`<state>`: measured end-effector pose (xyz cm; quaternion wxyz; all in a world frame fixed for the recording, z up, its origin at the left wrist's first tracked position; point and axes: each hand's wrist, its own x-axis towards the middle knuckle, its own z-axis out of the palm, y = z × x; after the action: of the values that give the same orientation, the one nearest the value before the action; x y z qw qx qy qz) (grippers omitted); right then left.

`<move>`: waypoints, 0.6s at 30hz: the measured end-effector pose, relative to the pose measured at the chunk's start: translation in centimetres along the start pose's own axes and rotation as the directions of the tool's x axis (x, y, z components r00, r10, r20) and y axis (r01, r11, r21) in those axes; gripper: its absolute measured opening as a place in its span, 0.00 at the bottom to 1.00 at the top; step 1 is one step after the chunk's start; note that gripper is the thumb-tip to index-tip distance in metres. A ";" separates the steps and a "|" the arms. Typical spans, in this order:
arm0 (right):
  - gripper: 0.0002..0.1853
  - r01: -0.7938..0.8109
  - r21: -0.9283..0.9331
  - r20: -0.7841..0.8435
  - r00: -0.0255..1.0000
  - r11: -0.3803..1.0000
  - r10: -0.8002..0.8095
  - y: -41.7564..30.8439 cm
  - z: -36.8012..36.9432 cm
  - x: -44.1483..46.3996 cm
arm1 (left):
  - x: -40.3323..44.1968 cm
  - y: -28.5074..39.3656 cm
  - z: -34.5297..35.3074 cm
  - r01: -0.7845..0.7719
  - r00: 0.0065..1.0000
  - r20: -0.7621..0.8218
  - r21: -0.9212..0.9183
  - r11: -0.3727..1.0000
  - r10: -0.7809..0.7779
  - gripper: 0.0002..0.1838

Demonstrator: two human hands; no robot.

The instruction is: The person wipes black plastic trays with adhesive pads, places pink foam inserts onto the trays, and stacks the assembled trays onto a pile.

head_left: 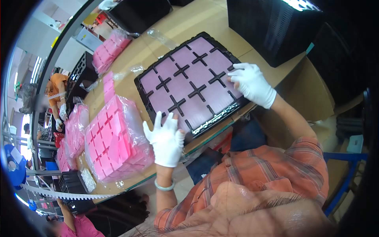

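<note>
A black tray (pixel 144 93) lies on the table, its compartments covered by flat pinkish-purple pieces (pixel 192 111) between black cross-shaped dividers. My left hand (pixel 165 144), in a white glove with some bare fingertips, is spread beside the tray's near left corner. It holds nothing; whether it touches the rim I cannot tell. My right hand (pixel 254 85), gloved the same way, reaches over the tray's right edge. Its fingers are apart, with the tips at the rim and nothing visibly gripped.
Left of the tray lies a plastic-wrapped stack of pink slotted sheets (pixel 108 138), with more pink bundles (pixel 75 130) beyond. A pink strip (pixel 108 86) lies nearby. A tall black stack (pixel 272 33) stands at the back right, above brown cardboard (pixel 306 87). Another person in orange (pixel 58 85) works at far left.
</note>
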<state>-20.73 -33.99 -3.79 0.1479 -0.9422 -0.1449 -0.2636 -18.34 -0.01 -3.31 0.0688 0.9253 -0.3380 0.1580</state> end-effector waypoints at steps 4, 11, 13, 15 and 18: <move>0.21 0.018 -0.244 0.182 0.983 0.970 0.027 -1.0 -1.2 -2.5 | -2.6 2.3 -0.7 0.096 0.994 0.037 0.135 0.986 -0.102 0.33; 0.29 0.001 -0.339 0.116 0.992 0.941 0.041 -0.9 -0.8 -3.2 | -4.0 2.4 -2.0 0.132 0.987 0.071 0.157 0.979 -0.145 0.28; 0.29 0.019 -0.308 0.096 0.995 0.951 0.011 -0.3 0.1 -2.9 | -3.3 1.4 -0.9 0.122 0.991 0.037 0.158 0.980 -0.129 0.28; 0.28 -0.050 -0.054 0.057 0.997 0.997 0.053 1.2 0.3 -2.7 | -3.4 -0.7 -0.3 0.108 0.993 0.034 0.093 0.990 -0.112 0.26; 0.23 -0.287 0.460 0.034 0.951 0.840 0.306 3.1 -0.3 -3.3 | -5.2 -2.9 0.5 0.287 0.897 -0.106 -0.598 0.748 -0.430 0.21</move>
<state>-22.50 -37.58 -5.95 0.4084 -0.8856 -0.0528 -0.2150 -20.10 5.24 -5.57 0.4102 0.8839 -0.1733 0.1430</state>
